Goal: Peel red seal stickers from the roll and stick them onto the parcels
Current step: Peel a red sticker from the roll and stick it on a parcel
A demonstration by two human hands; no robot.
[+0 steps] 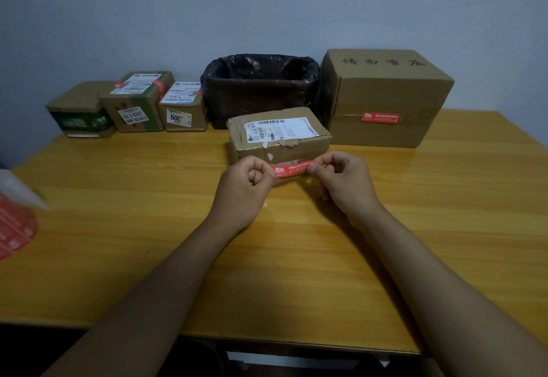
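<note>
Judging from the head view, I'd put the job a good way along — the big parcel (385,101) at the back right wears a red seal on its front seam, and two of the three small boxes on the left, the middle box (139,101) and the right-hand box (184,107), show red stickers near their top edges. The far-left box (78,110) has no red that I can see, though its far faces are hidden. What I'm on now is the parcel (278,136) in the centre of the worktop (148,199): a red seal sticker (292,168) is stretched flat between both hands just in front of its near face, and I can't tell whether it touches the cardboard yet. My left hand (247,182) has its grip pinched on the sticker's left end, thumb against curled fingers; my right hand (345,179) pinches the right end the same way, fingers curled in. Both forearms reach straight forward over the worktop, wrists level, knuckles up. The sticker roll (14,228) sits blurred at the far left edge, well apart from my hands. A bin lined with a black bag (261,80) stands behind the centre parcel.
</note>
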